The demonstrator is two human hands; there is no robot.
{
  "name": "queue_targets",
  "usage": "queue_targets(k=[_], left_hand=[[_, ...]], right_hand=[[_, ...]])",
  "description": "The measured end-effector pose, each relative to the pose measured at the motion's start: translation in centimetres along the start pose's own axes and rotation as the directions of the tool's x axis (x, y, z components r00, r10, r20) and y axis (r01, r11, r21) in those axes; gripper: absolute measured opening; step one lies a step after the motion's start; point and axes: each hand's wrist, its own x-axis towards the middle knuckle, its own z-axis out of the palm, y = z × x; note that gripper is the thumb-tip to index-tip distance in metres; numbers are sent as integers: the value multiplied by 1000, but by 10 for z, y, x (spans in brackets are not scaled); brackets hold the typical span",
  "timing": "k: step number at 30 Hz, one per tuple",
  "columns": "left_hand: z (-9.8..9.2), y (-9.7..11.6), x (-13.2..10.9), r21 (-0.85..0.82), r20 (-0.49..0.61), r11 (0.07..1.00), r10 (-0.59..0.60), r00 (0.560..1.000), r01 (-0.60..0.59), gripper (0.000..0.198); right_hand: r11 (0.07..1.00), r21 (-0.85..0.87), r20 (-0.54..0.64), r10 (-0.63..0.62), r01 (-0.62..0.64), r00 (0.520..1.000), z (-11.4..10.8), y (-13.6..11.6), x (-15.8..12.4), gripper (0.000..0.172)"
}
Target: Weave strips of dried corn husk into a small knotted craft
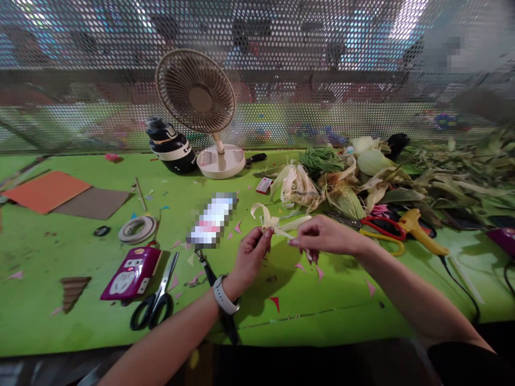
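A pale corn husk strip (277, 222), curled and folded, is held above the green table (80, 316) between both hands. My left hand (251, 257), with a white watch on its wrist, pinches the husk's left part. My right hand (322, 236) pinches its right end with fingers pressed together. Small pink and red paper scraps lie on the table under the hands.
Black scissors (155, 305), a magenta power strip (131, 273) and a tape roll (137, 229) lie to the left. A desk fan (197, 102) and a dark bottle (171, 146) stand at the back. Corn husks (322, 187), red-yellow scissors (382, 230) and a yellow glue gun (420, 231) lie right.
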Motion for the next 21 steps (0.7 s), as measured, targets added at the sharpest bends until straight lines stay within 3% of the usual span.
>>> queue_targets(k=[2,5,7,11,15,21], left_hand=[[1,1,-1,-16,16,1000,-6,1000,7,29],[2,1,-2,-32,33,999,-18,999,19,29],[2,0,-2,-30,54,999,-24,998,25,29],[2,-1,-1,-13,69,1000,-15,998,16,30],[3,0,-1,0,75,1000,-18,997,18,32],[3,1,-1,-7,87,999,-31,996,31,34]], right_hand=[[988,-106,-167,-129,112,978,-6,-14,-12,30],[917,-356,-425,-328,178,843,-7,-23,-17,27],[863,-473,-461,-413,176,785,-5,-20,-13,21],[798,-579,-286,-394,170,874,-1,-7,1,26],[783,-613,-185,-271,105,945,3,-3,4,33],[891,-428,-111,-221,154,969,-1,-5,2,36]])
